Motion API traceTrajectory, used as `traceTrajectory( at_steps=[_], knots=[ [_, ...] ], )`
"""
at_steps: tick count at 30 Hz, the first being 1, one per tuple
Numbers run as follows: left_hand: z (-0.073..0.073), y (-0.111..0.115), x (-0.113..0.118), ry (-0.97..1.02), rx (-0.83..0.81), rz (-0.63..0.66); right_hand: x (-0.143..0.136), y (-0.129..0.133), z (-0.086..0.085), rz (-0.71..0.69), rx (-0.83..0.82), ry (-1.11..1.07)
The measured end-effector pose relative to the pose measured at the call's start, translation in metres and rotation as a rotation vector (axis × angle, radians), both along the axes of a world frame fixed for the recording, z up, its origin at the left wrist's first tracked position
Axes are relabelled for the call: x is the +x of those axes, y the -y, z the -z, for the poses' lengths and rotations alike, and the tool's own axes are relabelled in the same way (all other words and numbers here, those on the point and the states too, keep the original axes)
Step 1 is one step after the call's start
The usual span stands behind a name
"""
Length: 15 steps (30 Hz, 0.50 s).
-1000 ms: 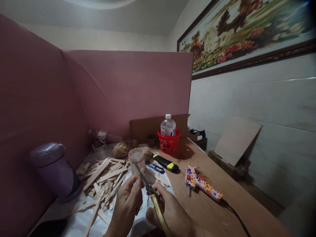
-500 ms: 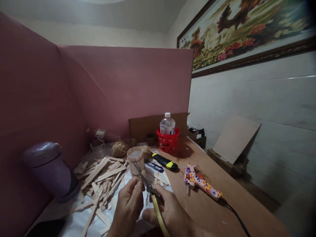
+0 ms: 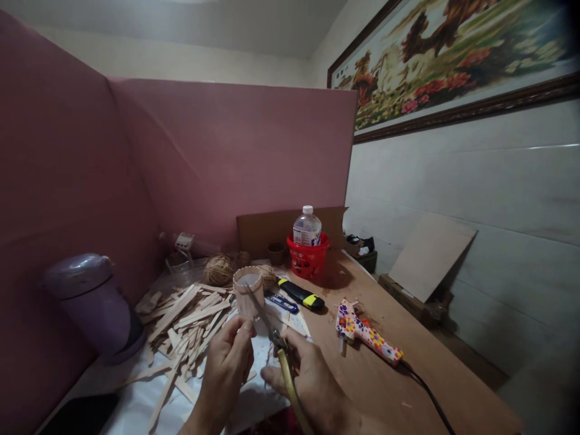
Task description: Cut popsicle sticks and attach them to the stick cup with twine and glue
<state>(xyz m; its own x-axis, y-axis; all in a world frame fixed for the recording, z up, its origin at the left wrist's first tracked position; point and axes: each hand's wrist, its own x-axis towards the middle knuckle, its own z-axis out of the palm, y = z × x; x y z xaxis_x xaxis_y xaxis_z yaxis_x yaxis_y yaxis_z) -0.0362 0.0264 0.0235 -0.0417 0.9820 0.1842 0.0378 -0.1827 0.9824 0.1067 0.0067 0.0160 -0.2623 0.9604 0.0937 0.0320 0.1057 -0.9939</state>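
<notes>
My right hand (image 3: 312,368) is wrapped round the yellow handles of a pair of scissors (image 3: 290,380). Their dark blades point up and away, overlapping the front of a small cup-shaped holder (image 3: 249,299) clad in wooden sticks. Left of the blades, my left hand (image 3: 229,362) is closed, thumb and fingertips pinched together; whatever it holds is too small or hidden to make out. Close by on the left lies a loose heap of flat wooden craft sticks (image 3: 199,320), spread over a white sheet (image 3: 136,399).
Beyond the holder lie a blue cutter (image 3: 281,301), a black-and-yellow utility knife (image 3: 301,294) and a twine ball (image 3: 219,269). A red bucket (image 3: 308,260) holds a clear bottle (image 3: 307,228). The flowered glue gun (image 3: 367,332) trails its cord rightward. A purple flask (image 3: 97,314) stands left.
My left hand has moved left and slightly down, away from the scissor blades. The stick end that showed near the blades is no longer visible there. The scissors stay in my right hand.
</notes>
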Motion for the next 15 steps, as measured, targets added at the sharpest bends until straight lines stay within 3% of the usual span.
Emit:
traceTrajectory(
  at_steps=[3, 8, 12, 15],
  knots=[
    [0.002, -0.006, -0.004, -0.208, 0.051, -0.033, 0.001, -0.001, -0.005, 0.157, -0.003, -0.154],
    [0.012, -0.015, -0.008, -0.724, 0.140, -0.159, 0.013, -0.014, -0.007, 0.469, -0.038, -0.342],
    [0.005, -0.014, 0.002, -1.156, 0.260, -0.206, 0.017, -0.027, -0.001, 0.523, -0.051, -0.458],
    [-0.009, -0.023, 0.019, -1.316, 0.275, -0.062, 0.015, -0.031, 0.003, 0.535, -0.044, -0.521]
  ],
)
